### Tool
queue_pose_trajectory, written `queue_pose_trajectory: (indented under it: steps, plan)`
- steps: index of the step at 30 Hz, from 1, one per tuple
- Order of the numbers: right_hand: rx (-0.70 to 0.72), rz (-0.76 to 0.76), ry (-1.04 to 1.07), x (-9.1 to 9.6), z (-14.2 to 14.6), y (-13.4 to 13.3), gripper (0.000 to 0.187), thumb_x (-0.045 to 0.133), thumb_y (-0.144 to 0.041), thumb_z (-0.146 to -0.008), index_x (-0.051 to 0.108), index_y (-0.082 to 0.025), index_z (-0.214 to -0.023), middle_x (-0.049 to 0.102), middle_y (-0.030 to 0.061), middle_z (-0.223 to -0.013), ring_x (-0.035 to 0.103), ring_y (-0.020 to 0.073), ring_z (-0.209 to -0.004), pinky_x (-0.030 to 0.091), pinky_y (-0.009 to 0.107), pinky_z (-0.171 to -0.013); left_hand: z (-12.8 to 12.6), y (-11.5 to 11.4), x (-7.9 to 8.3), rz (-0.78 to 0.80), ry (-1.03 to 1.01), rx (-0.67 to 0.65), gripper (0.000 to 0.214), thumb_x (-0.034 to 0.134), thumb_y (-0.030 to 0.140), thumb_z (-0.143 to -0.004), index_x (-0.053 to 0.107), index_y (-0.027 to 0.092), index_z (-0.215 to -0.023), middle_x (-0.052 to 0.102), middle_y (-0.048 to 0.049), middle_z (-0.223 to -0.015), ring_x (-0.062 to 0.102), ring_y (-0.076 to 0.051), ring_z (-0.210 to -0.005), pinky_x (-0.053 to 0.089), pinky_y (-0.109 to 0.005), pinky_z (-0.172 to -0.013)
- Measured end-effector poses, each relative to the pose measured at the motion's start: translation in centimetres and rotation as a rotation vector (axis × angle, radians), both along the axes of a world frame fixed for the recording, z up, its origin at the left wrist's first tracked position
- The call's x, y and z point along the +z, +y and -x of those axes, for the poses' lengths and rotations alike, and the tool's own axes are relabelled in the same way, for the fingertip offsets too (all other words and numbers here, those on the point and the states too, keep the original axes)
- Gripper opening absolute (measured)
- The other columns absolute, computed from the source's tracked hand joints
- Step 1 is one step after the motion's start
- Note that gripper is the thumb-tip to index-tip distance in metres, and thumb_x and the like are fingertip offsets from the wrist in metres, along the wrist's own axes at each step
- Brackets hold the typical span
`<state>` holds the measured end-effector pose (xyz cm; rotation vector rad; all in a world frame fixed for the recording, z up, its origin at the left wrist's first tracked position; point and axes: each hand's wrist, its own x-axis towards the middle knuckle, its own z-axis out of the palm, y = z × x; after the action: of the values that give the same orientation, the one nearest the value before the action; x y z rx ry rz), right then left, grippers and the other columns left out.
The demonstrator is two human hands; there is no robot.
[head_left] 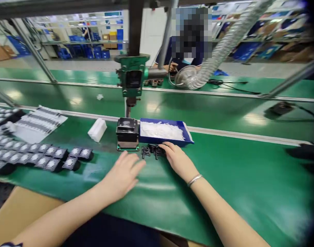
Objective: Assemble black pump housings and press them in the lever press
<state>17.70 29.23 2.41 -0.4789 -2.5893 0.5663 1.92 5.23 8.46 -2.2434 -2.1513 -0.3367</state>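
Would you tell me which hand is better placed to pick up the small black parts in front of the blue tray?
Right: the right hand reaches the black parts, while the left hand lies flat, short of them.

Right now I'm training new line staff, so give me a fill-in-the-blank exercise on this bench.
The right hand touches small ___ parts. The tray holding white pieces is ___. The left hand lies flat on the ___ mat.
Missing: black; blue; green.
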Motion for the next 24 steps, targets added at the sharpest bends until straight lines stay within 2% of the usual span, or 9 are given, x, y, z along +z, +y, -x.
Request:
queue_pose_trajectory:
  steps: [2, 4, 7, 9, 12, 14, 18, 21, 24]
  plan:
    - [-0.008, -0.014, -0.016, -0.3, 0.7, 0.6, 0.038, 0.04, -0.018, -0.092, 0.065, -0.023, -0.12, 0.064, 0.0134, -0.112, 0.062, 0.0282, -0.099, 0.052, 0.05, -0.094, 4.3, -2.9, 1.3, 0.038, 0.156, 0.22, 0.066, 0.068, 0.011, -0.077, 0.043, 0.014, -0.137, 0.056, -0.0201, -0.13, 0.05, -0.038, -0.128, 0.031, -0.066, -0.112]
    - [-0.045, 0.015, -0.004, -0.6, 0.3, 0.8, 0.035, 0.042, -0.023, -0.092, 0.067, -0.02, -0.115, 0.065, 0.0143, -0.1, 0.063, 0.0288, -0.089, 0.054, 0.05, -0.086, 8.3, -5.7, 2.1, 0.117, 0.287, 0.348, 0.057, 0.061, 0.002, -0.075, 0.049, 0.009, -0.13, 0.061, -0.0221, -0.122, 0.053, -0.041, -0.126, 0.031, -0.068, -0.11]
    - [-0.142, 0.063, 0.009, -0.7, -1.5, -0.2, 0.032, 0.044, -0.034, -0.093, 0.067, -0.018, -0.109, 0.066, 0.0143, -0.097, 0.065, 0.0271, -0.083, 0.056, 0.046, -0.077, 12.4, -8.1, 2.4, 0.251, 0.303, 0.336, 0.051, 0.044, -0.003, -0.079, 0.054, 0.012, -0.127, 0.067, -0.0137, -0.11, 0.066, -0.029, -0.107, 0.034, -0.058, -0.113]
    - [-0.17, 0.184, -0.008, -0.5, -2.6, -2.0, 0.035, 0.046, -0.041, -0.095, 0.064, -0.017, -0.113, 0.068, 0.0101, -0.088, 0.066, 0.022, -0.073, 0.058, 0.038, -0.069, 13.1, -8.2, 2.1, 0.254, 0.215, 0.277, 0.044, 0.045, 0.004, -0.085, 0.055, 0.014, -0.127, 0.068, -0.0115, -0.109, 0.067, -0.026, -0.101, 0.041, -0.052, -0.109]
    - [-0.132, 0.545, -0.042, -0.2, -3.4, -5.3, 0.039, 0.052, -0.045, -0.094, 0.064, -0.017, -0.118, 0.065, 0.0023, -0.07, 0.061, 0.016, -0.057, 0.054, 0.03, -0.055, 11.6, -7.1, 1.0, 0.138, -0.029, 0.192, 0.039, 0.053, 0.025, -0.093, 0.053, 0.018, -0.131, 0.065, -0.0124, -0.12, 0.063, -0.029, -0.111, 0.05, -0.045, -0.1]
    - [-0.154, 0.65, 0.001, -0.2, -3.5, -7.2, 0.035, 0.06, -0.046, -0.089, 0.069, -0.019, -0.11, 0.067, 0.0048, -0.08, 0.064, 0.0174, -0.069, 0.055, 0.032, -0.063, 9.5, -5.9, -0.1, 0.077, -0.246, 0.151, 0.043, 0.056, 0.035, -0.094, 0.05, 0.022, -0.134, 0.063, -0.0103, -0.126, 0.062, -0.028, -0.115, 0.052, -0.041, -0.098]
    - [-0.252, 0.523, 0.076, -0.6, -3.3, -8.9, 0.025, 0.068, -0.044, -0.084, 0.075, -0.023, -0.096, 0.061, 0.0098, -0.109, 0.06, 0.0232, -0.104, 0.052, 0.04, -0.088, 4.5, -3.9, -2.4, 0.05, -0.729, 0.167, 0.051, 0.066, 0.035, -0.088, 0.048, 0.028, -0.135, 0.065, -0.0058, -0.12, 0.064, -0.024, -0.112, 0.053, -0.038, -0.097]
    - [-0.252, 0.494, 0.074, -0.4, -3.1, -9.1, 0.022, 0.07, -0.044, -0.083, 0.073, -0.023, -0.09, 0.061, 0.0098, -0.11, 0.059, 0.0242, -0.104, 0.051, 0.043, -0.09, 1.9, -3.1, -3.6, 0.045, -1.016, 0.196, 0.057, 0.073, 0.03, -0.082, 0.047, 0.028, -0.133, 0.066, -0.0057, -0.116, 0.064, -0.024, -0.112, 0.053, -0.041, -0.099]
    - [-0.196, 0.494, 0.129, 1.0, -2.3, -9.9, 0.02, 0.073, -0.042, -0.082, 0.069, -0.023, -0.086, 0.061, 0.0088, -0.113, 0.059, 0.0243, -0.11, 0.048, 0.046, -0.098, 0.9, -2.9, -4.1, 0.053, -1.132, 0.195, 0.059, 0.075, 0.029, -0.08, 0.047, 0.028, -0.132, 0.065, -0.0064, -0.115, 0.063, -0.025, -0.114, 0.053, -0.043, -0.101]
